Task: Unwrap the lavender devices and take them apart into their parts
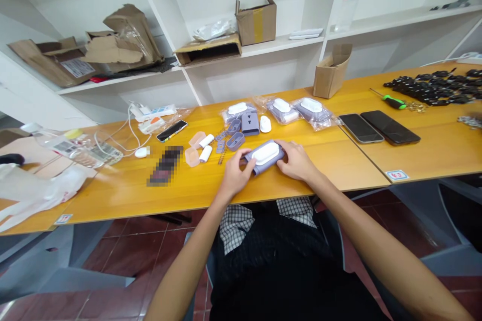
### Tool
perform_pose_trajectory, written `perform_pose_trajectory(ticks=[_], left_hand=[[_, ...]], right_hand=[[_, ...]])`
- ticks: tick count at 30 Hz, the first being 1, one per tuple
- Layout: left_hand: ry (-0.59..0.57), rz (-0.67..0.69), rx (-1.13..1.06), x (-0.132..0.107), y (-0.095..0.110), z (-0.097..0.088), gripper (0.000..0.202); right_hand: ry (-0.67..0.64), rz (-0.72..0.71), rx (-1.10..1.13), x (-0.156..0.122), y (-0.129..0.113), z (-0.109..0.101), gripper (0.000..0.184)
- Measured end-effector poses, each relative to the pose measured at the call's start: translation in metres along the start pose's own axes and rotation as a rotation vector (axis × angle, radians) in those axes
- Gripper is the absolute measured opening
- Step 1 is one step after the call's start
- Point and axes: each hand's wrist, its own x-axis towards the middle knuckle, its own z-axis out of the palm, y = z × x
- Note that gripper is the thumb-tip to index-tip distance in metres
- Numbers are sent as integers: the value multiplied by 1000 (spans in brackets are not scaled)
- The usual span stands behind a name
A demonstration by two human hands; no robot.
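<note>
Near the table's front edge, a purple-grey plastic case with a white oval top (pixel 266 153) lies between my hands. My left hand (pixel 237 173) is closed on its left end, thumb at the near side. Around its right end my right hand (pixel 295 159) is closed as well. Just beyond it stand a purple-grey housing with small slots (pixel 250 124) and a white oval piece (pixel 265 124). To the left are purple-grey oval rings (pixel 235 141), springs (pixel 222 153), white cylinders (pixel 206 154) and translucent peach-coloured pieces (pixel 192 157). What lies under my fingers is hidden.
Bagged cases of the same kind (pixel 311 106) sit farther back. Two dark phones (pixel 389 127), a green-handled screwdriver (pixel 394 102) and many black parts (pixel 433 86) lie to the right. At left are another phone (pixel 172 131), white cables and a plastic bottle (pixel 81 148). Shelves hold cardboard boxes (pixel 257 22).
</note>
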Motion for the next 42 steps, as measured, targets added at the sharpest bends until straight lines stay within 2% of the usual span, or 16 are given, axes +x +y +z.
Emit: perform_pose_trajectory(ticks=[3, 5, 8, 10, 12, 14, 18, 22, 25, 27, 30, 35, 38, 42], left_hand=[[-36, 118, 208, -3, 5, 0, 56], [-35, 162, 277, -3, 4, 0, 62], [46, 170, 270, -1, -1, 0, 48], [102, 157, 223, 0, -3, 0, 37], [114, 148, 195, 1, -4, -1, 32], [84, 154, 211, 0, -3, 0, 35], [5, 155, 271, -1, -2, 0, 53], [-107, 114, 248, -3, 0, -2, 85], [-185, 108, 221, -4, 3, -5, 101], [-219, 119, 193, -5, 4, -5, 105], [-262, 140, 141, -6, 4, -6, 105], [-324, 154, 91, -5, 6, -8, 107], [-347, 159, 85, -6, 9, -10, 108], [-339, 160, 75, -6, 10, -11, 107]], right_hand=[[-26, 45, -65, 0, -6, -8, 64], [-68, 70, -81, 0, -8, -18, 61], [-173, 89, -3, 0, -5, -37, 44], [-276, 27, 141, 1, 2, -47, 33], [-348, -50, 280, 2, 10, -51, 34], [-342, -66, 351, 3, 16, -48, 34], [-292, -63, 401, 3, 16, -39, 20], [-437, -190, 475, 0, 5, -37, 18], [-471, -166, 544, -1, 3, -36, 20], [-397, -111, 547, -1, 6, -32, 29], [-308, -78, 518, -1, 12, -27, 59], [-340, -125, 481, -2, 17, -19, 108], [-343, -143, 450, -2, 17, -15, 120], [-350, -155, 430, -2, 17, -12, 118]])
